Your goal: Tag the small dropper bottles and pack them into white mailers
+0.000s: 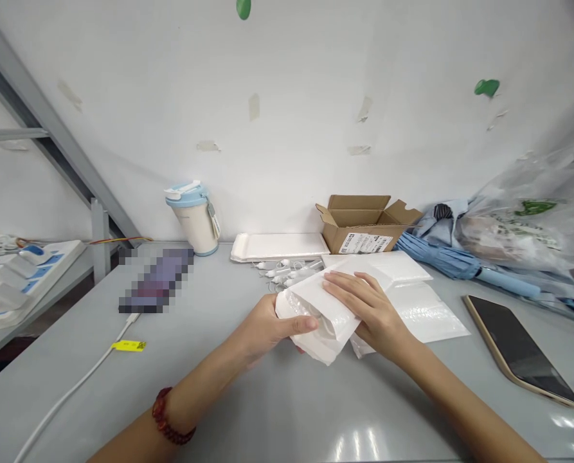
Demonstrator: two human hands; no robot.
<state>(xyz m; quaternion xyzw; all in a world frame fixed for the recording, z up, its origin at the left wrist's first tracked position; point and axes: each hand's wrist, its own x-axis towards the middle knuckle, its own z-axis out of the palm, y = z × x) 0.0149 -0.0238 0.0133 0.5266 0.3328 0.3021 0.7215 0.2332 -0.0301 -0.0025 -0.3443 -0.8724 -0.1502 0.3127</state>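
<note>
Between my hands is a white bubble mailer (310, 302), tilted above the grey table with its mouth towards me and gaping a little. My left hand (272, 325) grips the mouth end, thumb on top and fingers underneath. My right hand (371, 308) is closed over the other side, fingers lying across its top. Whether anything is inside the mailer cannot be seen. Just behind it lie several small white items with thin loops (281, 273), partly covered. More white bubble mailers (421, 312) lie flat beside and behind my right hand.
An open cardboard box (364, 238) stands by the wall, left of a folded blue umbrella (441, 257) and a plastic bag (532, 218). A white padded packet (281, 245) and a tumbler (195, 222) sit left of it. A phone (522, 347) lies right; a blurred device (156, 283) with cable lies left.
</note>
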